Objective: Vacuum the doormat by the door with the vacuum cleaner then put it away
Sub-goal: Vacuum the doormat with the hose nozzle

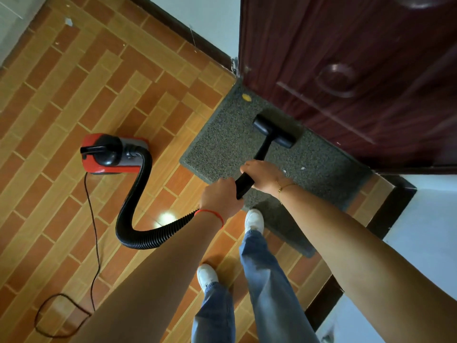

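Head view: the stiff black wand [262, 147] is gripped by 2 hands, the right hand [263, 175] curled ahead of the left hand [220, 197], its nozzle [274, 130] pressed on the doormat [222, 144] against the door [346, 58]. The ribbed hose [138, 194] looks pliant; the red vacuum cleaner [112, 154], left of the left hand, is judged light, best lifted by its top handle.

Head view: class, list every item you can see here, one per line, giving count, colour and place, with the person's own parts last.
Canister vacuum cleaner: one, red and black, on tiled floor, left.
Ribbed hose: one, black, curving from canister to hands.
Wand with brush head: one, black, on mat by door.
Speckled doormat: one, grey, before door.
Wooden door: one, dark red-brown, upper right.
Power cord: one, black, on floor, left.
Left hand: grips wand.
Right hand: grips wand.
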`<action>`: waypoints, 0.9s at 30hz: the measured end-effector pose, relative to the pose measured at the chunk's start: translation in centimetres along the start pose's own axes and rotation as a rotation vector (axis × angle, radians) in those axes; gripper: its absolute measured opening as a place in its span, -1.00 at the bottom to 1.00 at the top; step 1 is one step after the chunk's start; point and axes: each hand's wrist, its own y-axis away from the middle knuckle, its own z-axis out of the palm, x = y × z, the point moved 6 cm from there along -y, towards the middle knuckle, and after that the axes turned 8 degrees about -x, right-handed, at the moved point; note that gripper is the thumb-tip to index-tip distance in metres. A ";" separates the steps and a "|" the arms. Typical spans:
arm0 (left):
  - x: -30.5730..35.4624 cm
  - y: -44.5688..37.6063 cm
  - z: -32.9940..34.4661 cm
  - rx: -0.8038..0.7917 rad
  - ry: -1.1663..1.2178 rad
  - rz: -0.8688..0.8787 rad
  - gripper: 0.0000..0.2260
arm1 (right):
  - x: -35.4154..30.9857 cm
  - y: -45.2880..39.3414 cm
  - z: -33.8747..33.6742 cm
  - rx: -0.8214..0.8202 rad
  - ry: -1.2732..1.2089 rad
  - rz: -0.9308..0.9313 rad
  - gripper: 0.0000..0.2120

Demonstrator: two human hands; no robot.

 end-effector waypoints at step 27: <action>0.6 -1.0 -3.2 0.017 -0.026 0.041 -0.85 | 0.2 -0.5 -3.6 -0.037 0.055 -0.008 -0.86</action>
